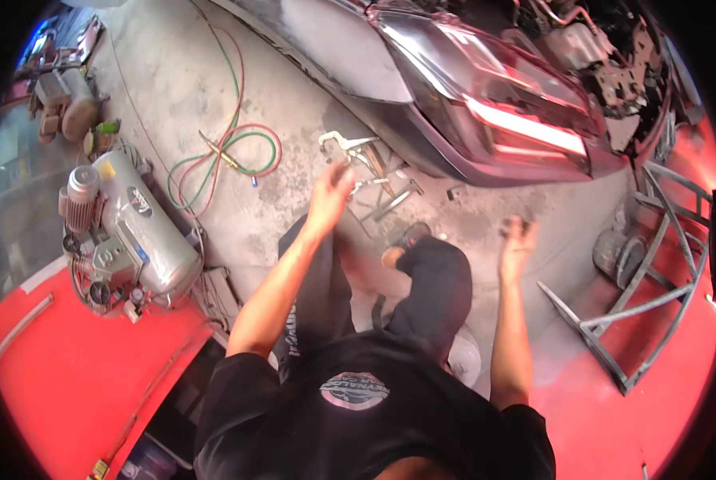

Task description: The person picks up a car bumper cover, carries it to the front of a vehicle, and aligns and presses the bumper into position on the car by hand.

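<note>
My left hand (330, 196) is raised over the floor, its fingers smeared by motion, so I cannot tell whether they hold anything. Just beyond it in the view lie locking clamp pliers (346, 142) and several other hand tools (396, 203) in a loose pile on the concrete. My right hand (518, 242) is held up at the right with its fingers apart and nothing visible in them. Ahead of both hands is the front corner of a car, with a lit headlight (486, 96) and a dark bumper edge (486, 172).
An air compressor (146, 224) stands at the left on a red floor area (38, 344). A red and green hose (234, 144) lies coiled on the concrete. A metal frame stand (654, 296) and a round metal pot-like piece (618, 256) are at the right.
</note>
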The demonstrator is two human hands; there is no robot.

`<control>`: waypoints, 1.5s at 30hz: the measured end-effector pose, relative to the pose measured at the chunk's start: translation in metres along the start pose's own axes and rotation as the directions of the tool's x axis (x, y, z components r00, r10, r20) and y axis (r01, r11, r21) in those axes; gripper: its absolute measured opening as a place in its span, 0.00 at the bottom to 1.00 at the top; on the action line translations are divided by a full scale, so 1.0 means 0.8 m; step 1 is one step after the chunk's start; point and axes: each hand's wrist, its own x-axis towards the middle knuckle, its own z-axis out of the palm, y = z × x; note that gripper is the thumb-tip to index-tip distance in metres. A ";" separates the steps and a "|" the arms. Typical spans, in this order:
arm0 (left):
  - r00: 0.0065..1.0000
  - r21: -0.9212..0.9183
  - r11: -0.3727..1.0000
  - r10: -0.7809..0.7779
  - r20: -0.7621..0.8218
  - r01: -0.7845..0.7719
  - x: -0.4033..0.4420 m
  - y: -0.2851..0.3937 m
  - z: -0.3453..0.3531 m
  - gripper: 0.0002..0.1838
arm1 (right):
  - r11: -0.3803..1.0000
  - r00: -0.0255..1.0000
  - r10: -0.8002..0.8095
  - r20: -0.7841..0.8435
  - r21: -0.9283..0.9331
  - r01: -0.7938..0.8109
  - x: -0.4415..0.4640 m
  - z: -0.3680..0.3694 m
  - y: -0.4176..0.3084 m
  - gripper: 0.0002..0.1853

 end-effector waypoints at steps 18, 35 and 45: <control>0.576 -0.540 0.417 0.802 -0.160 -0.731 0.237 0.005 0.005 0.31 | 0.839 0.898 -0.295 -0.325 0.362 0.407 0.059 0.150 -0.012 0.42; 0.612 -0.306 0.554 0.778 -0.140 -0.774 0.243 0.020 0.009 0.29 | 0.870 0.807 -0.327 -0.491 0.176 0.460 0.065 0.160 -0.005 0.45; 0.701 -0.397 0.624 0.709 -0.074 -0.673 0.234 0.009 0.018 0.38 | 0.756 0.411 -0.621 -0.667 -0.374 0.537 0.029 0.133 -0.067 0.28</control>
